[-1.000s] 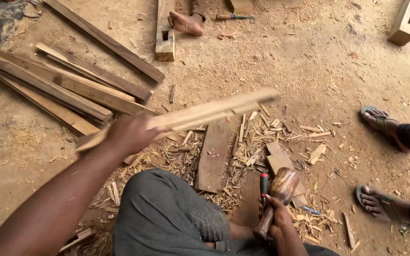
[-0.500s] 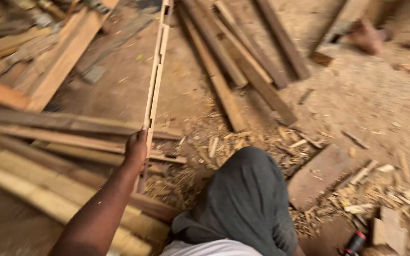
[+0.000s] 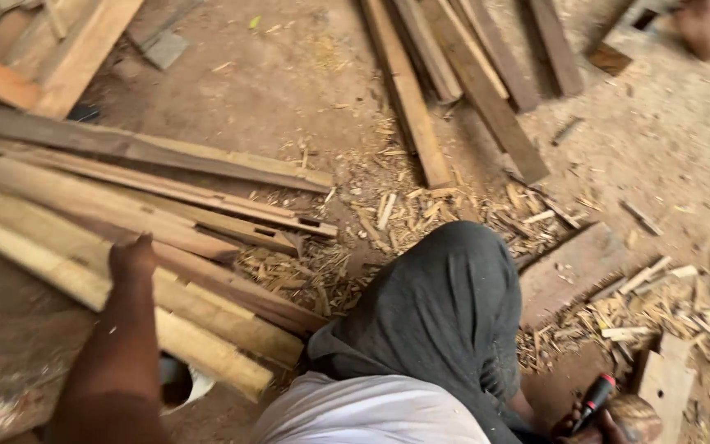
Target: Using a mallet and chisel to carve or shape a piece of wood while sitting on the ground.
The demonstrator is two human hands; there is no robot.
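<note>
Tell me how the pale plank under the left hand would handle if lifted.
The pale plank looks stiff and long, so probably end-heavy gripped by the left hand. Its squared faces shouldn't roll. It rests against other boards, so lifting may shift them.

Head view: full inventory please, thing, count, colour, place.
long planks: a stack, count unclear, pale to brown, lying at left
boards: about five, brown, top centre on the dirt floor
flat board: one, reddish brown, right of the knee
wood chips: many, pale, scattered around the knee and at right
small offcut: one, tan, lower right
tool with red and black handle: one, bottom right
trousers: dark grey, bent knee at centre
shirt: white, bottom centre
left hand: on the stacked planks
right hand: bottom right edge, at the tool, grip unclear
</note>
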